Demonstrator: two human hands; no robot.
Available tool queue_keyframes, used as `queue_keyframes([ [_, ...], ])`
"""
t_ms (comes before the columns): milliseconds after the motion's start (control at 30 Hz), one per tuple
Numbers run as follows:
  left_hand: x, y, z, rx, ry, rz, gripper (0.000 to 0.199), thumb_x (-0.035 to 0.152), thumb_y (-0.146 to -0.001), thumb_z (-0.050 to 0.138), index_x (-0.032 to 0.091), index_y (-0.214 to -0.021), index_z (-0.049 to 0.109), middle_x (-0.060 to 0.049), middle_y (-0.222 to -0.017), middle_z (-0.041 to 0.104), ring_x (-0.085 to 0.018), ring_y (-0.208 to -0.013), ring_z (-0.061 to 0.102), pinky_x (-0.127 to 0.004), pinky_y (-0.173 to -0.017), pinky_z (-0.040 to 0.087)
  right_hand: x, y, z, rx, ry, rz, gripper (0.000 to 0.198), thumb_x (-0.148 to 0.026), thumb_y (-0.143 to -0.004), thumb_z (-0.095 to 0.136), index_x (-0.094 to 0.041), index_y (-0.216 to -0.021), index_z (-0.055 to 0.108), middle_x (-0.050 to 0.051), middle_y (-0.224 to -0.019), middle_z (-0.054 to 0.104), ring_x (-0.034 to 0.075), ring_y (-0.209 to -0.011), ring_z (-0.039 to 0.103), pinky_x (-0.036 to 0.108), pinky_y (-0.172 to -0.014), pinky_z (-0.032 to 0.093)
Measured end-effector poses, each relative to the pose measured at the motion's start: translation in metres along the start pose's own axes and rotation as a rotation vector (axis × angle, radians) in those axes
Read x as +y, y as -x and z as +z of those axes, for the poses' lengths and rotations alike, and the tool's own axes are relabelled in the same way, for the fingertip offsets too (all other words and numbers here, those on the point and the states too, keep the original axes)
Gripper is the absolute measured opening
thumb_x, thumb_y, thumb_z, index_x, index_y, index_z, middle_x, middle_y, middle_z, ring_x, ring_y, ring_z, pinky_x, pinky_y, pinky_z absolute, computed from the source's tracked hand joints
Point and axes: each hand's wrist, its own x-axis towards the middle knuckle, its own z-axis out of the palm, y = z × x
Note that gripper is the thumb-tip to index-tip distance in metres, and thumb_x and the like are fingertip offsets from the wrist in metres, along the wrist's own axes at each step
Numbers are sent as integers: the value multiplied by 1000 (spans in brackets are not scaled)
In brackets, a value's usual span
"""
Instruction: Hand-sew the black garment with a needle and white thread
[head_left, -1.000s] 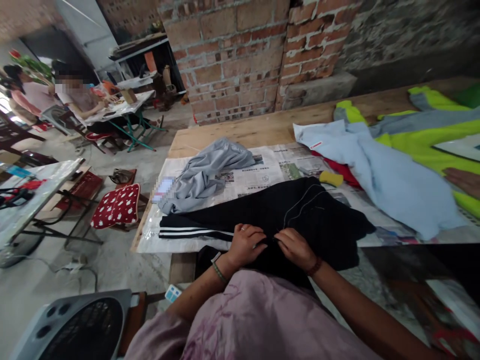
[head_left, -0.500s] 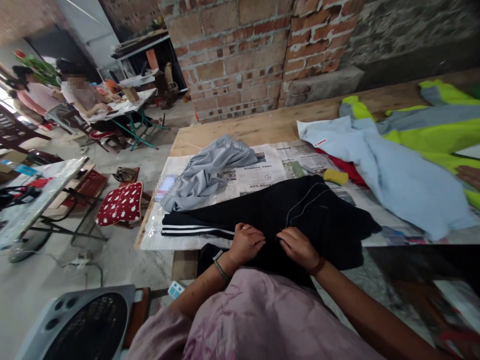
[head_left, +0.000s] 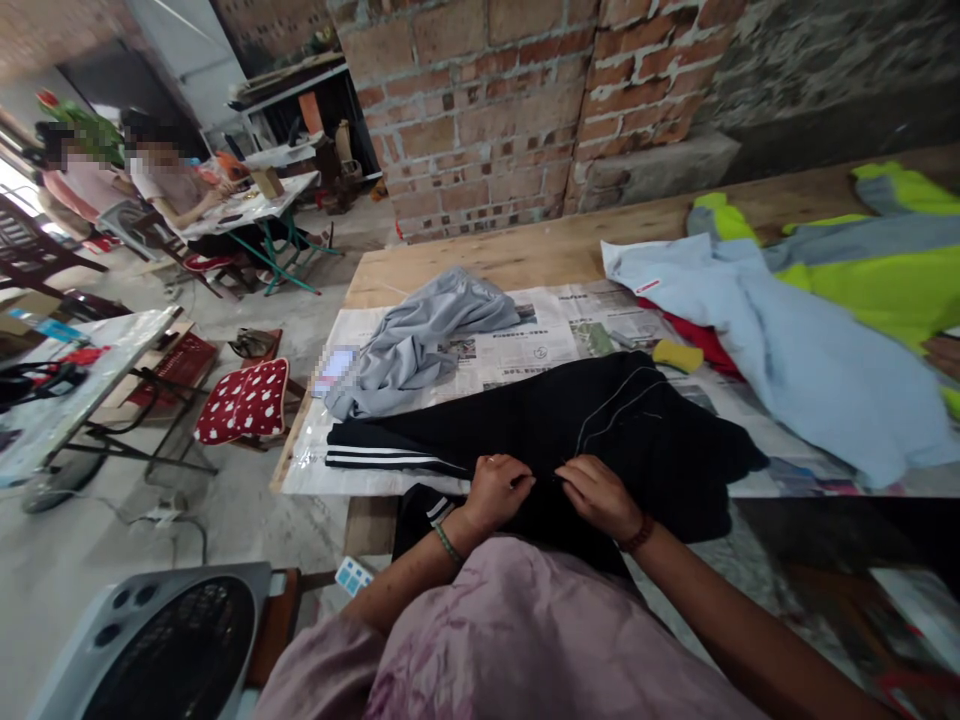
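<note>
Black trousers [head_left: 517,415] with white side stripes lie across the table's near edge, part of them hanging down toward my body. At the middle of the near edge my left hand [head_left: 496,492] is closed, its thumb and fingertips pinched at the black cloth. A short way to the right, my right hand [head_left: 602,495] is also closed, fingertips together on the same cloth. Anything small between the fingers is too dark to make out. Pale lines curve over the cloth beyond my right hand; whether they are thread or piping I cannot tell.
Newspaper under clear plastic covers the wooden table [head_left: 540,245]. Around the trousers lie a grey garment [head_left: 420,345], a yellow sponge [head_left: 677,356], a light blue garment [head_left: 810,350] and neon-yellow clothing [head_left: 862,270]. A fan [head_left: 172,650] stands low at left. People sit at another table behind.
The view has shifted slightly. My left hand's fingers have curled a little more, with the thumb and forefinger rounded. My right hand stays at the same spot on the cloth.
</note>
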Motion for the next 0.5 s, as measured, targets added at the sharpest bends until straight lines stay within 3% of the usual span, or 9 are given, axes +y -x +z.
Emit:
queue_keyframes([
  [300,3,1,1,4,90,-83,7,25,-72,64,20,-68,67,0,-70,66,-13,-70,59,-25,-70,44,0,1,0,-10,8,-16,23,-13,-82,40,-20,-88,61,7,-81,60,17,-79,54,34,-75,46],
  [500,4,1,1,21,143,-144,5,20,-72,62,19,-70,66,0,-70,66,-13,-70,59,-24,-69,45,0,1,1,12,-11,-29,23,-12,-82,41,-20,-89,61,6,-80,59,17,-79,53,33,-75,45],
])
